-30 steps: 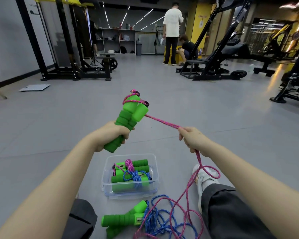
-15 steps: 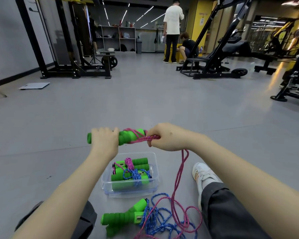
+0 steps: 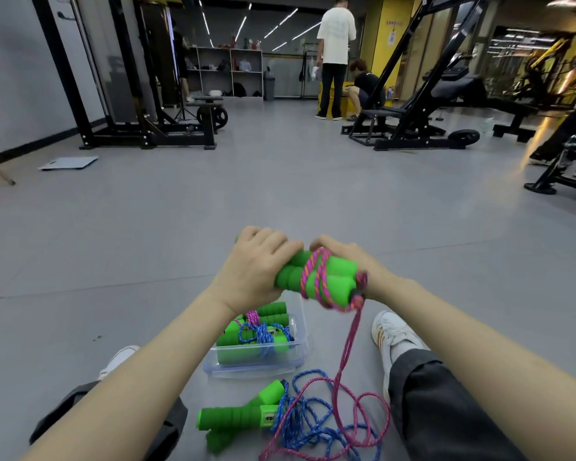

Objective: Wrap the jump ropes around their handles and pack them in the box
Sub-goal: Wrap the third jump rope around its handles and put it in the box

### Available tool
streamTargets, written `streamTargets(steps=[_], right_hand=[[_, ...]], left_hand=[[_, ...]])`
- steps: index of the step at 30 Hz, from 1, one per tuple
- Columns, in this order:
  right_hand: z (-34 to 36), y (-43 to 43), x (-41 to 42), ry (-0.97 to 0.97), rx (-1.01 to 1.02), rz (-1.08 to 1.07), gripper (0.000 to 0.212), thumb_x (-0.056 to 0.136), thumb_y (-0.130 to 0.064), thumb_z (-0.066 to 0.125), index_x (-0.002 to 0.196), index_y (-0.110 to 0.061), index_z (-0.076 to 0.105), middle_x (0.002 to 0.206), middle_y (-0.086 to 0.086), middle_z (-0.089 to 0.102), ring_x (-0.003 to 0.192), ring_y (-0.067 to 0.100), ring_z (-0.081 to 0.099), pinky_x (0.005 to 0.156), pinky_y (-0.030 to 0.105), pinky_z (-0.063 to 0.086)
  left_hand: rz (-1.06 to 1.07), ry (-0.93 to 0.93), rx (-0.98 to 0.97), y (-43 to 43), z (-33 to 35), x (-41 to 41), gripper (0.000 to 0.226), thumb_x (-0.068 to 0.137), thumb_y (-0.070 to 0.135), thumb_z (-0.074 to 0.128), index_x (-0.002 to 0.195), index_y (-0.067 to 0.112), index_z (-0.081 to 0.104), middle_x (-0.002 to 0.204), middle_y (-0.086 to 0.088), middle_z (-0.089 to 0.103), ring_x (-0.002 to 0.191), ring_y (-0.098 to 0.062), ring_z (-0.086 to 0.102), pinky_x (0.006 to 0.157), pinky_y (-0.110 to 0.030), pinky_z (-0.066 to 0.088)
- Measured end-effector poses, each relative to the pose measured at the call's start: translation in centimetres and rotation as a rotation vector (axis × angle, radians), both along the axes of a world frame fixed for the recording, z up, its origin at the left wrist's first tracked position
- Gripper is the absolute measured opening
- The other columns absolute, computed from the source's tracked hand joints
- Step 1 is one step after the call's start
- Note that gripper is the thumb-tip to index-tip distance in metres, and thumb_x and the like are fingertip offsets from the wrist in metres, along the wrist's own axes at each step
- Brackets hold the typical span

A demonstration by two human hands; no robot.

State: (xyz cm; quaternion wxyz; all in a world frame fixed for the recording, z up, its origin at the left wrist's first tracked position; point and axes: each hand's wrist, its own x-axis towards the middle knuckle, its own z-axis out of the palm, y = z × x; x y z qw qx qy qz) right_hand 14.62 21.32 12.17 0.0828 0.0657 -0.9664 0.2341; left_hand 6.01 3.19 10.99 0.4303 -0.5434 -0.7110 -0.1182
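Note:
My left hand grips a pair of green foam handles held side by side above the box. A pink rope is looped a few times round the handles and hangs down to the floor. My right hand sits behind the handles' right end with the rope running by its wrist; its fingers are hidden. Below is a clear plastic box holding wrapped green handles with pink and blue rope. Another green-handled jump rope with a loose blue rope lies on the floor near me.
My legs and white shoes flank the box on the grey floor. Gym machines and racks stand far off, with two people at the back. A flat scale lies at the left.
The handles swung from upright to level above the box. My right hand came in from pulling the rope taut to the handles' end, and more pink loops lie round them.

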Motion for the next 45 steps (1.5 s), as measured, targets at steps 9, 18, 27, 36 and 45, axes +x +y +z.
streamTargets(steps=[9,18,27,36,45], right_hand=[[-0.1,-4.1,0.5,-0.585,-0.287,-0.111,0.01,0.091,-0.01,0.044,0.1,-0.011,0.049,0.061,0.002,0.034,0.044,0.013,0.035,0.047,0.028,0.055],[3.2,-4.1,0.0,-0.125,0.235,-0.079,0.029,0.085,-0.005,0.04,0.089,-0.017,0.065,0.092,0.011,0.065,0.087,0.032,0.056,0.07,0.033,0.044],[0.3,-0.2,0.1,-0.01,0.261,-0.119,0.023,0.098,-0.018,0.038,0.118,-0.017,0.05,0.063,-0.01,0.043,0.072,0.024,0.044,0.064,0.031,0.031],[-2.4,-2.7,-0.1,-0.425,-0.201,-0.131,0.019,0.094,-0.023,0.048,0.108,-0.014,0.057,0.074,-0.008,0.049,0.048,0.004,0.056,0.06,0.024,0.05],[0.9,-5.5,1.0,-0.528,-0.264,0.026,0.021,0.087,-0.003,0.044,0.082,-0.018,0.059,0.062,0.001,0.037,0.046,0.013,0.035,0.043,0.022,0.04]], left_hand=[[0.516,-0.175,-0.08,1.0,-0.6,-0.5,0.032,0.044,0.008,0.073,0.07,0.011,0.054,0.062,-0.005,0.054,0.052,-0.026,0.053,0.052,-0.029,0.027],[0.675,-0.067,-0.555,-1.1,-2.2,-0.4,0.034,0.052,0.013,0.075,0.079,0.015,0.055,0.075,-0.003,0.055,0.067,-0.02,0.052,0.059,-0.03,0.032],[-0.03,0.075,-0.286,-0.1,-1.8,0.2,0.032,0.065,0.017,0.059,0.096,0.011,0.052,0.079,-0.005,0.06,0.068,-0.025,0.056,0.068,-0.036,0.04],[0.176,-0.215,0.013,0.9,-1.1,0.3,0.028,0.062,0.017,0.048,0.087,0.009,0.057,0.073,-0.008,0.057,0.063,-0.029,0.057,0.062,-0.033,0.031],[0.76,-0.06,-0.343,-2.8,-2.4,-2.1,0.04,0.028,0.009,0.079,0.059,0.014,0.054,0.055,-0.003,0.051,0.049,-0.022,0.05,0.051,-0.026,0.03]])
